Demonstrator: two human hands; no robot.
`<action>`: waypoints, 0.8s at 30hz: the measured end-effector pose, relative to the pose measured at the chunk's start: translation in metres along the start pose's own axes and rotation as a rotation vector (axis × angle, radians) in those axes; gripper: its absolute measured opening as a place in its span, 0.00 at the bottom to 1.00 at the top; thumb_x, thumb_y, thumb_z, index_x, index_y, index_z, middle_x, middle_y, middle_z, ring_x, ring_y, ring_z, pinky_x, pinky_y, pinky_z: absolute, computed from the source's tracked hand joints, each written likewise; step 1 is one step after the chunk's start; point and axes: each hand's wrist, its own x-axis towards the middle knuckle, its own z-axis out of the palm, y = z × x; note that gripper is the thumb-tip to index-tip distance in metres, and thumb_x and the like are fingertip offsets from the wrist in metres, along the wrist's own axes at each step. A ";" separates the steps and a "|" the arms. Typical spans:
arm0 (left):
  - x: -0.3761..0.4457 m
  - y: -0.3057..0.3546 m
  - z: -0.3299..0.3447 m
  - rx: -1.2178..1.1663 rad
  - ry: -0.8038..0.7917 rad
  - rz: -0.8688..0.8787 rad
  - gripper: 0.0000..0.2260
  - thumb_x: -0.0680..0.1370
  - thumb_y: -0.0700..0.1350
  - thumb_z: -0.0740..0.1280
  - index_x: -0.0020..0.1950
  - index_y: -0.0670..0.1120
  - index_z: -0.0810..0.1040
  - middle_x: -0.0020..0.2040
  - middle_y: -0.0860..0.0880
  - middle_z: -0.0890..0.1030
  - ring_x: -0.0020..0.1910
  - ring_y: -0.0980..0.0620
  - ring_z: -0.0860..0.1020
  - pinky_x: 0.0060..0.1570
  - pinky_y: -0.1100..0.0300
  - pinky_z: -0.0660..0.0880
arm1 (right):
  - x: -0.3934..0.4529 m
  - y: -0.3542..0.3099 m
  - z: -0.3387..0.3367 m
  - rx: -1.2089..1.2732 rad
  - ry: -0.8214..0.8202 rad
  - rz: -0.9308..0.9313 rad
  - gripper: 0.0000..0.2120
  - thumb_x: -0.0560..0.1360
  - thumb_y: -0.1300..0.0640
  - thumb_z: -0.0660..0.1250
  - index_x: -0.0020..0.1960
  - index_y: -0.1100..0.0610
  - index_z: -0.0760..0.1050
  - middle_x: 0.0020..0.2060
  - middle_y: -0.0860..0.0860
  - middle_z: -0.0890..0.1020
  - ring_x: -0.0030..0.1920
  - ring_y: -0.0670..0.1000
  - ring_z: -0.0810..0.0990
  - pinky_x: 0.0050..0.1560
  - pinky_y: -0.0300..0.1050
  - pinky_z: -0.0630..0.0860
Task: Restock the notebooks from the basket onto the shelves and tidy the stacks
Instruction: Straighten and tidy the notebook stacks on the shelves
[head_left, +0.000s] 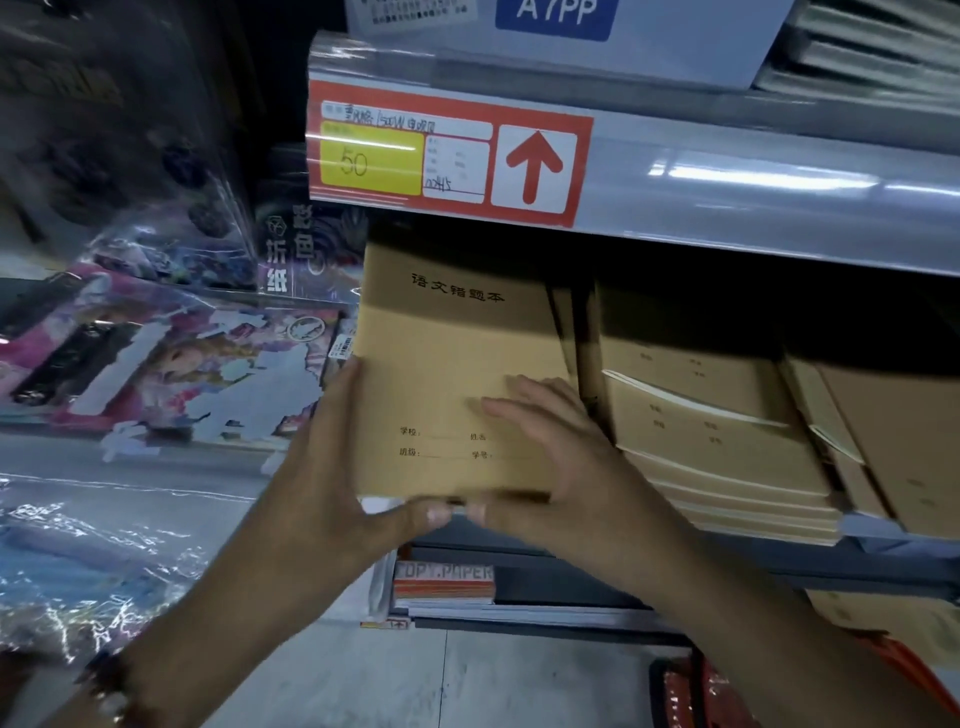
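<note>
A person's two bare hands hold a stack of brown kraft-covered notebooks (447, 374) at the front edge of a store shelf (883, 558), the stack lying flat with its printed black title facing up and its far end reaching in under the shelf above. The left hand (332, 462) grips the stack's left edge, fingers curled round the side and thumb laid along the near bottom edge. The right hand (561, 457) rests on the top cover near its lower right corner, fingers spread over the cover and thumb hooked under the near edge, where it almost meets the left thumb.

Just to the right, touching or nearly touching the held stack, a second pile of matching brown notebooks (717, 441) sits unevenly, several covers slid out of line. Further right stands another brown pile (893, 441), tilted toward the camera.

On the edge of the shelf above, a red price tag (447, 156) carries a yellow panel marked "50" and a red arrow pointing up. To the left lie plastic-wrapped illustrated packs (156, 364) (their printing is too blurred to read in full). Below the shelf, a ream labelled copy paper (444, 582) is visible, and a red basket (691, 691) shows partly at the lower right corner.
</note>
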 end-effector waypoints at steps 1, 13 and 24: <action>0.003 -0.003 -0.005 0.111 -0.028 -0.025 0.53 0.57 0.66 0.77 0.69 0.79 0.43 0.70 0.70 0.63 0.67 0.66 0.67 0.60 0.61 0.70 | -0.001 0.002 -0.001 -0.135 -0.069 -0.024 0.42 0.70 0.40 0.73 0.77 0.35 0.54 0.74 0.29 0.46 0.74 0.32 0.37 0.75 0.41 0.48; 0.025 -0.008 -0.013 0.457 0.033 0.164 0.44 0.53 0.79 0.67 0.66 0.80 0.54 0.56 0.73 0.68 0.51 0.71 0.73 0.44 0.70 0.71 | 0.004 0.022 0.003 -0.782 0.006 -0.181 0.45 0.78 0.61 0.61 0.77 0.40 0.32 0.79 0.43 0.39 0.79 0.50 0.42 0.77 0.52 0.53; 0.023 -0.038 0.011 0.689 0.368 0.469 0.30 0.61 0.78 0.64 0.61 0.71 0.73 0.58 0.70 0.72 0.56 0.67 0.74 0.52 0.65 0.72 | 0.004 0.048 0.021 -0.948 0.414 -0.419 0.18 0.76 0.57 0.60 0.64 0.46 0.64 0.56 0.49 0.77 0.47 0.57 0.75 0.41 0.48 0.71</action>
